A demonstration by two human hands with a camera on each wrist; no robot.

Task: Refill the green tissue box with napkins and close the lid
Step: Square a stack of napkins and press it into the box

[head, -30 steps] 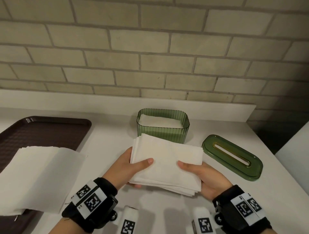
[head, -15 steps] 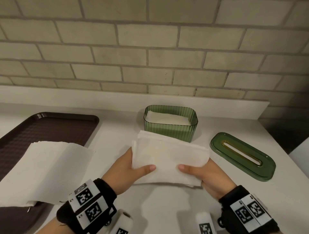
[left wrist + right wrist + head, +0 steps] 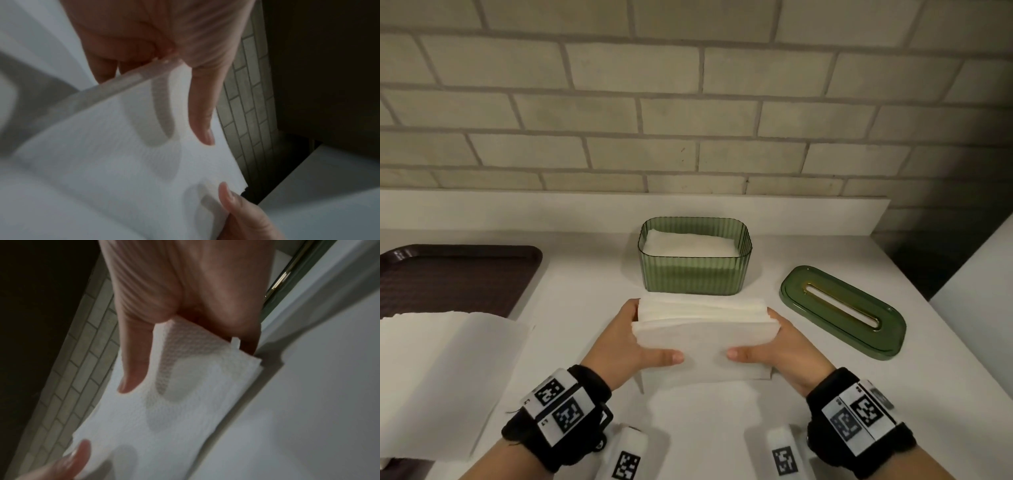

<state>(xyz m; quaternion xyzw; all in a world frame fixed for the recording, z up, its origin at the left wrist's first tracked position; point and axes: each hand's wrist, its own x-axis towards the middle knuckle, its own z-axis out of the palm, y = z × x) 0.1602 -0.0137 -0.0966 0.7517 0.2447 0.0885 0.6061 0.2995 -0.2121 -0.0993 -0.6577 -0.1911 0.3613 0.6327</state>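
Observation:
A ribbed green tissue box [image 3: 695, 274] stands open near the wall, with white napkins [image 3: 690, 244] inside it. Its green lid [image 3: 842, 310], with a long slot, lies flat on the counter to the right. In front of the box I hold a stack of white napkins [image 3: 705, 339] on edge between both hands. My left hand [image 3: 626, 346] grips its left end with the thumb across the near face, and my right hand [image 3: 787, 349] grips the right end the same way. The wrist views show the napkin stack [image 3: 115, 146] [image 3: 185, 394] under each thumb.
A dark brown tray [image 3: 452, 277] lies at the left, with a pile of larger white napkins [image 3: 441, 377] spilling over its near edge. A white ledge [image 3: 517, 209] and a brick wall [image 3: 688, 102] close off the back. The counter ends at the right, with a dark gap there.
The napkin stack has been turned from lying flat to standing on edge, squared up between both hands and brought a little closer to the box.

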